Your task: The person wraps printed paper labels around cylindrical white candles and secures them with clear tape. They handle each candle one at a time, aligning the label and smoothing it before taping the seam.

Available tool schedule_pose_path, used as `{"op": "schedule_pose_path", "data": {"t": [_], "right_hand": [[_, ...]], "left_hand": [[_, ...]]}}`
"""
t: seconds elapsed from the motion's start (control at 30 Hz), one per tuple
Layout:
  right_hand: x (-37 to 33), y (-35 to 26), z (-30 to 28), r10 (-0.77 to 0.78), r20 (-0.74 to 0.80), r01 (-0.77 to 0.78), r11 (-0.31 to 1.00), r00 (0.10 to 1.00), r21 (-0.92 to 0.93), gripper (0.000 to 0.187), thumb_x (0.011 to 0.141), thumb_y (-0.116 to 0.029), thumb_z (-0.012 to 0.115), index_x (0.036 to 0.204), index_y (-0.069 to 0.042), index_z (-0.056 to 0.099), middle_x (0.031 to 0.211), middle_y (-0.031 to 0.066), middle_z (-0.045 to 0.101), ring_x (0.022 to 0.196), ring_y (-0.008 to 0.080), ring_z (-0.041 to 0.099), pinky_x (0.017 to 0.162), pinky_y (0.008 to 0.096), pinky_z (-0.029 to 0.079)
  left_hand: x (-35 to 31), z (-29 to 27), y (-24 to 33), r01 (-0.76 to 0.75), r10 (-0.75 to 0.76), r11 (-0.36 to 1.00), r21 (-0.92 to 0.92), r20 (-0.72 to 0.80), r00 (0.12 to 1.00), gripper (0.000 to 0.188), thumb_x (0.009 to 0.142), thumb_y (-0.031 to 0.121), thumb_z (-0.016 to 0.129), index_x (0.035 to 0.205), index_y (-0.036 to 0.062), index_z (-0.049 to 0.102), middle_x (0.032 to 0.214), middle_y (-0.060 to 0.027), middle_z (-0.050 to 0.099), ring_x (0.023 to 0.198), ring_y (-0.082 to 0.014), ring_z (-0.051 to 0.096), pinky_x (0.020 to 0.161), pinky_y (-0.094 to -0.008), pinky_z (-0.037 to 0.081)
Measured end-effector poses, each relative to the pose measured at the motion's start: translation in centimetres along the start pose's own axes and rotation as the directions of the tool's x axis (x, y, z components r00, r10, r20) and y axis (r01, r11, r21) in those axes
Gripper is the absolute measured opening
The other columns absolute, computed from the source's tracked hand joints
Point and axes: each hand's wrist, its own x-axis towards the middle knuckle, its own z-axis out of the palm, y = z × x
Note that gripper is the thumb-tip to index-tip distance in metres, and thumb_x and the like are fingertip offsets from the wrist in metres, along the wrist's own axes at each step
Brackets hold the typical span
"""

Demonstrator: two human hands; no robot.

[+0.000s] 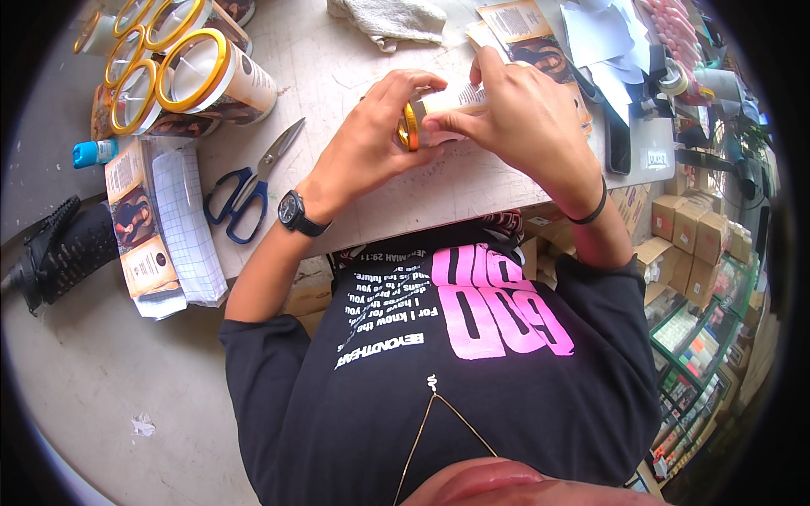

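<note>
My left hand [354,139] is wrapped round a gold-rimmed candle jar [408,128] that lies on its side over the worktable, its rim pointing left. A pale printed label [456,98] covers the jar's upper side. From the right, my right hand [530,110] grips this label, its thumb against the jar and its bent fingers at the far edge. The jar's base is hidden behind that hand. Beyond it lie brown printed labels [516,25], one with a picture of a person.
Several gold-rimmed candles [202,76] stand at the far left. Blue-handled scissors [245,194] lie near stacked label sheets [139,223] and a light blue capped item [94,153]. A grey cloth [388,21] is at the back; a dark phone-like slab [618,139] lies right. Cardboard boxes [688,223] stand beyond.
</note>
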Motion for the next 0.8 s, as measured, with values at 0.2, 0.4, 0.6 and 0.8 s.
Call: {"op": "schedule_pose_path", "data": {"t": [0.2,0.4,0.6,0.8], "right_hand": [[-1.1,2.3,2.8,0.095,-0.031,-0.089,0.981,0.995,0.171,0.075,0.075,-0.063,0.074,0.129,-0.012,0.061,0.117,0.0199,0.061,0.109,0.0386,0.061,0.088,0.0450,0.050],[-1.1,4.0,3.3,-0.058,0.058,0.021,0.867,0.997,0.498,0.056,0.084,-0.050,0.073,0.125,-0.011,0.065,0.114,0.0161,0.060,0.106,0.0325,0.060,0.090,0.0389,0.048],[-0.6,6.7,2.5,-0.205,0.199,0.044,0.794,0.958,0.607,0.051,0.091,-0.043,0.070,0.133,-0.017,0.062,0.108,0.0070,0.054,0.100,0.0207,0.056,0.088,0.0328,0.045],[0.7,7.2,2.5,-0.263,0.180,0.131,0.835,0.948,0.535,0.056,0.080,-0.046,0.080,0.118,-0.006,0.066,0.098,0.0155,0.065,0.087,0.0242,0.064,0.079,0.0375,0.049]], "left_hand": [[0.0,0.0,0.1,0.047,-0.047,0.998,-0.032,0.004,0.999,0.062,0.070,0.007,0.084,0.125,0.0046,0.056,0.121,-0.0112,0.060,0.116,-0.0268,0.061,0.100,-0.0364,0.050],[-0.1,0.0,0.2,0.076,-0.075,0.997,-0.022,0.025,0.997,0.062,0.067,0.005,0.083,0.123,0.0044,0.057,0.122,-0.0105,0.060,0.115,-0.0259,0.062,0.098,-0.0350,0.051],[-0.1,0.2,0.1,0.032,-0.032,0.999,-0.007,0.020,0.999,0.060,0.066,0.009,0.083,0.120,0.0062,0.056,0.117,-0.0107,0.060,0.109,-0.0291,0.063,0.091,-0.0376,0.054],[0.0,0.5,-0.3,-0.044,0.044,0.998,-0.043,-0.004,0.999,0.062,0.065,0.008,0.083,0.120,0.0069,0.056,0.115,-0.0107,0.060,0.106,-0.0323,0.063,0.088,-0.0396,0.054]]}}
